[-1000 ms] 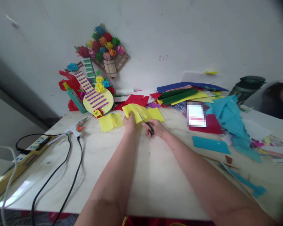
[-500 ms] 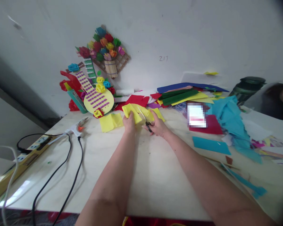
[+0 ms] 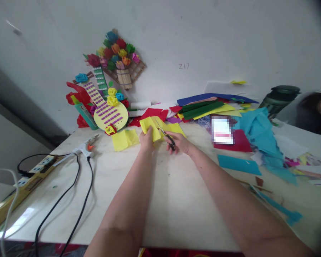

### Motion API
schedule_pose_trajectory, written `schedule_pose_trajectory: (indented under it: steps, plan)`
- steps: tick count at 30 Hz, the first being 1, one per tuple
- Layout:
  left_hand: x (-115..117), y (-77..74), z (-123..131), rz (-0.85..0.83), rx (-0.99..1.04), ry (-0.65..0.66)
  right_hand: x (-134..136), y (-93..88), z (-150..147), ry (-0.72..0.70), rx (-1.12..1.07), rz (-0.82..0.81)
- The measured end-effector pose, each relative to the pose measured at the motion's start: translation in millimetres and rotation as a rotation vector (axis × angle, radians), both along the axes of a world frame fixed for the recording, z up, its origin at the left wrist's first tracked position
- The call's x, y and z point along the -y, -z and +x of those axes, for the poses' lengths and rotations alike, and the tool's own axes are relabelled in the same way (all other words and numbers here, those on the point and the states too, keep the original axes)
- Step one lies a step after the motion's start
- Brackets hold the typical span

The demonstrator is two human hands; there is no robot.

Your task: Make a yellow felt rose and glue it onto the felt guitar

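Observation:
Folded yellow crepe paper (image 3: 153,129) is pinched in my left hand (image 3: 147,139), thumb on top. My right hand (image 3: 179,142) is closed round the dark handles of a pair of scissors (image 3: 171,141). The blades point up and to the left, right at the edge of the folded paper; whether they are cutting into it I cannot tell. One yellow sheet (image 3: 125,139) lies flat to the left of my left hand. Another yellow piece (image 3: 177,129) lies behind my right hand, partly covered by it.
A white glue gun (image 3: 86,148) and a yellow power strip (image 3: 33,178) with trailing cords occupy the left. Paper-flower crafts (image 3: 111,114) lean on the wall. Coloured sheets (image 3: 203,109), blue crepe paper (image 3: 259,128), a blue rectangle (image 3: 239,165) and a dark bottle (image 3: 279,100) are at the right.
The scissors and my right hand have shifted slightly, and the right fingers have drawn in off the yellow paper. The loose yellow paper beside the blades has dropped out of sight. My left hand keeps its grip.

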State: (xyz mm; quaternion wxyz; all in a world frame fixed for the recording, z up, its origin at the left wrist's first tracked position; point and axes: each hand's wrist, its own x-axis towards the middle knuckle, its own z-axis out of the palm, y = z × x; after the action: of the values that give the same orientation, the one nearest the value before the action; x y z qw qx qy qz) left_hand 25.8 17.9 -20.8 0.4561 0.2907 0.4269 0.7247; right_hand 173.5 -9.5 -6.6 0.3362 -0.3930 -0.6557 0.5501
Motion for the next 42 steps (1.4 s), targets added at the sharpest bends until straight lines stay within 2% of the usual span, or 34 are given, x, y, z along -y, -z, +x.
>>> schedule_pose_trajectory:
  steps: [7, 12, 16, 25, 33, 37, 42]
  plan:
    - [4, -6.9, 1, -0.01, 0.038, 0.033, 6, -10.8, 3, -0.033, 0.031, 0.032]
    - [3, -7.6, -1, -0.006, 0.063, 0.037, 5, -9.0, 3, -0.038, 0.055, 0.042]
    - [4, -7.6, 0, 0.006, 0.042, 0.068, 1, -4.0, 3, -0.003, 0.008, 0.011]
    - [9, -11.2, 9, -0.009, 0.066, 0.125, 3, -5.5, 3, -0.035, -0.143, -0.085]
    - [8, -9.6, 13, -0.023, 0.144, 0.1, 3, -1.9, -4, -0.014, -0.155, -0.113]
    - [9, -11.5, 12, -0.037, 0.134, 0.102, 5, -2.5, -8, 0.024, -0.099, -0.116]
    - [8, -12.2, 11, -0.065, 0.092, 0.083, 8, -5.8, -9, 0.047, -0.143, -0.086]
